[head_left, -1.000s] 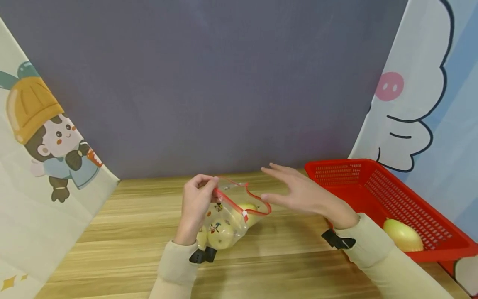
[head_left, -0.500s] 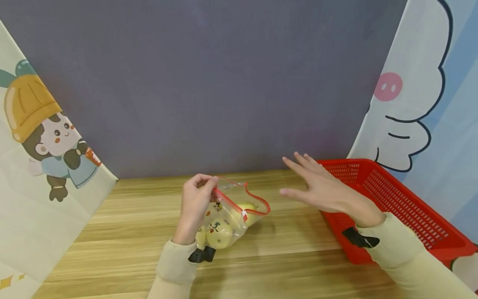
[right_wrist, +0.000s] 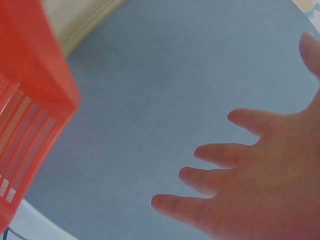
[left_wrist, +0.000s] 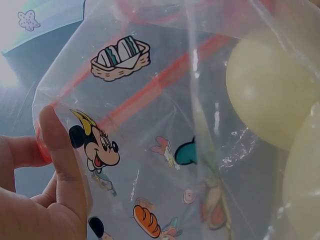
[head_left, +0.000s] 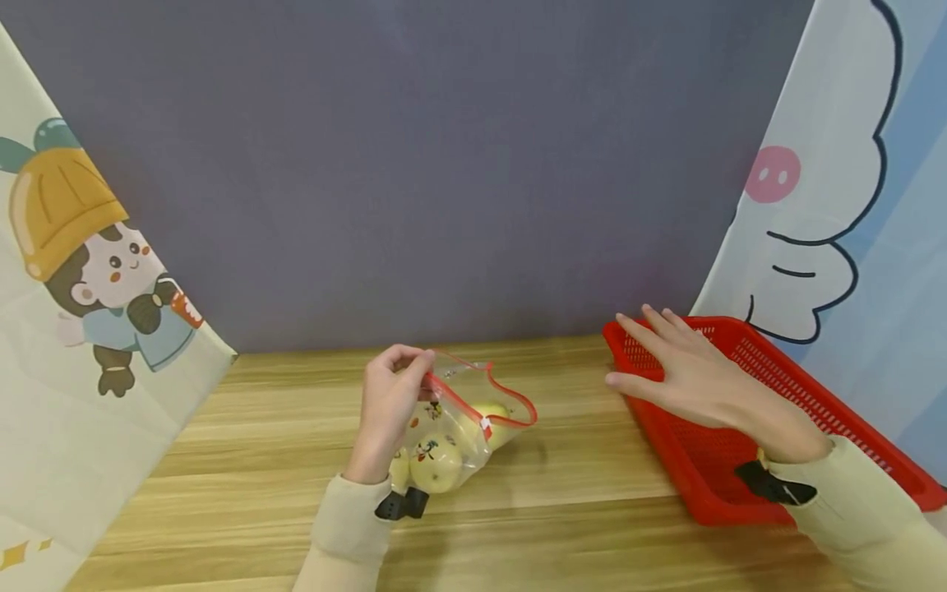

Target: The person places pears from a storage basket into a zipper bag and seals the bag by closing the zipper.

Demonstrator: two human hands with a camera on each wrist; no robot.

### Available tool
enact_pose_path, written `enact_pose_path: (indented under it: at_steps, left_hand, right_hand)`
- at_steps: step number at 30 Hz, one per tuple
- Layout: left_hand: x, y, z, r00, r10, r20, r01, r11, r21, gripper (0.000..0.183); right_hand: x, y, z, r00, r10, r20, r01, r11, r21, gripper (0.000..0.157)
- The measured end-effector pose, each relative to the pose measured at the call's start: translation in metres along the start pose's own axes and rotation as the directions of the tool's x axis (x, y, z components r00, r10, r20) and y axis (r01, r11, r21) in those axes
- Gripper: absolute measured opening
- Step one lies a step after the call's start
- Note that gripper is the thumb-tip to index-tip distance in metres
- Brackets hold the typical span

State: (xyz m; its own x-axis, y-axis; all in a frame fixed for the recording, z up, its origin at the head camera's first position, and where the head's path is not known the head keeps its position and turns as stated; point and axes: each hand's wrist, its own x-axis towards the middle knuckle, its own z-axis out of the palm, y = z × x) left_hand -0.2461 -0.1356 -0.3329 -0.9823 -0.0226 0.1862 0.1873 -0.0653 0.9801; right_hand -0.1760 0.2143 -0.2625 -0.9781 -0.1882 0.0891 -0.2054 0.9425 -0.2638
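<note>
My left hand (head_left: 390, 403) pinches the red-edged rim of a clear zip bag (head_left: 466, 460) printed with cartoon figures. In the left wrist view, the thumb and fingers (left_wrist: 57, 155) hold the bag's edge. Inside the bag lie several pale yellow round fruits (head_left: 436, 467), pear- or apple-like. The bag's mouth gapes towards the right. Over the red plastic basket (head_left: 691, 485), my right hand (head_left: 706, 382) is spread with its fingers straight and nothing in it. The right forearm covers much of the basket's inside.
A wooden tabletop (head_left: 577, 526) lies under the bag and the basket. Behind it rises a grey panel (head_left: 444, 181). Cartoon-printed sheets flank the table on the left (head_left: 111, 329) and the right (head_left: 814, 205).
My right hand has moved from beside the bag's mouth rightwards to above the basket. The fruit seen in the basket is now hidden behind the arm. The left hand and bag have stayed put.
</note>
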Motion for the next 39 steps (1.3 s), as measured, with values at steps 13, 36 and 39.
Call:
enact_pose_path:
  at_steps: [13,36,39]
  left_hand:
    - [0.001,-0.001,0.000,1.000,0.005,0.003,-0.005,1.000,-0.007,0.013]
    - [0.002,-0.002,0.001,1.000,0.007,0.008,-0.007,1.000,-0.016,0.011]
    - [0.002,-0.003,0.001,1.000,0.003,0.009,-0.003,1.000,-0.011,0.011]
  right_hand:
    - [-0.020,0.043,-0.001,0.998,0.069,0.012,-0.069,0.998,0.004,0.097]
    - [-0.038,0.110,0.016,0.984,0.171,0.044,-0.171,0.985,0.010,0.096]
    - [-0.041,0.122,0.020,0.980,0.189,0.064,-0.191,0.981,0.036,0.095]
